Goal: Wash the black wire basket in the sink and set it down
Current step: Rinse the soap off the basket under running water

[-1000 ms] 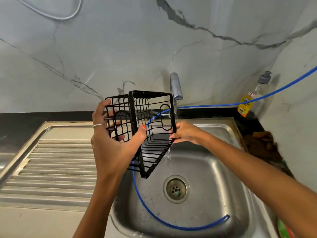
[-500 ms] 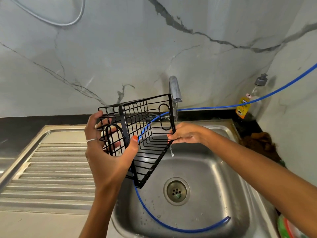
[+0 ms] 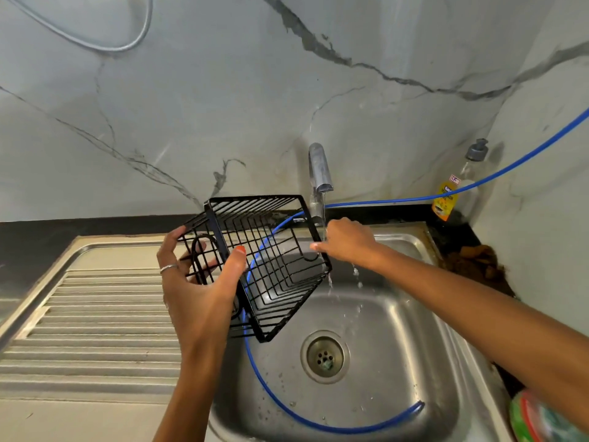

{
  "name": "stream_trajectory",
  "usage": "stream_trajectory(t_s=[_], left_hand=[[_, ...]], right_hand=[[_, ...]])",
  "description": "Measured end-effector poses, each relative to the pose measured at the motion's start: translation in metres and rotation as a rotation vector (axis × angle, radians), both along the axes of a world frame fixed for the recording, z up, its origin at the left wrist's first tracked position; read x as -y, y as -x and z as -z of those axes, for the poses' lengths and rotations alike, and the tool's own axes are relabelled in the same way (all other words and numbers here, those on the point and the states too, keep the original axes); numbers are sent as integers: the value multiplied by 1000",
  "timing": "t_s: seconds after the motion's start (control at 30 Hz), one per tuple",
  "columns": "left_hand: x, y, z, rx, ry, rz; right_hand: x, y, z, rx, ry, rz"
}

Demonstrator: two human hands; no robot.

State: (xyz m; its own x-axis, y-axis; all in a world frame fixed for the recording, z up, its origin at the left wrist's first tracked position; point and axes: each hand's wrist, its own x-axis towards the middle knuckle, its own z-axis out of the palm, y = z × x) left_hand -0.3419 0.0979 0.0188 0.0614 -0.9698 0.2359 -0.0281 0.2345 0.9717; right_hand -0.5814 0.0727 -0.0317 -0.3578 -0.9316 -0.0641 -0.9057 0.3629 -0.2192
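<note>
Currently rinsing. We hold the black wire basket tilted over the sink, its right edge just at the thin stream falling from the tap. Our left hand grips the basket's left end, thumb over the near rim, fingers curled behind the wire side. Our right hand sits at the right edge under the water, fingers touching or pinching the wire; we cannot tell which from this angle. Drops fall past the basket's lower right corner toward the drain. A blue hose loops through the basin, behind and below the basket.

Judgement: washing is mid-way, setting down not yet begun. Next move calls for turning the basket so its other faces meet the stream, keeping the left grip firm on wet wire, and avoiding a snag on the hose. The ribbed drainboard at left looks a likely resting place.
</note>
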Motion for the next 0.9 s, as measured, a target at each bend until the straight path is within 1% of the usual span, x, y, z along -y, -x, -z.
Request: stream_trajectory(t_s=[0.03,0.07,0.13,0.2,0.27,0.4,0.63,0.9], left_hand=[[0,1,2,-3,-22,-8],[0,2,4,1,-39,-11],[0,3,8,7,-67,-9],[-1,3,12,-1,-90,0],[-2,4,15,-12,-115,5],[-5,7,19,-33,-153,14],[-6,10,24,-66,-182,51],[-6,11,29,-121,-254,81]], right_hand=[[2,-2,-3,39,29,-6],[5,-3,-5,127,51,-28],[10,-7,-9,356,101,-82],[14,-9,-14,578,145,-83],[17,-11,-15,696,189,-59],[20,-10,-11,754,178,-31],[20,-4,-5,752,134,-32],[18,-3,-4,832,103,-16]])
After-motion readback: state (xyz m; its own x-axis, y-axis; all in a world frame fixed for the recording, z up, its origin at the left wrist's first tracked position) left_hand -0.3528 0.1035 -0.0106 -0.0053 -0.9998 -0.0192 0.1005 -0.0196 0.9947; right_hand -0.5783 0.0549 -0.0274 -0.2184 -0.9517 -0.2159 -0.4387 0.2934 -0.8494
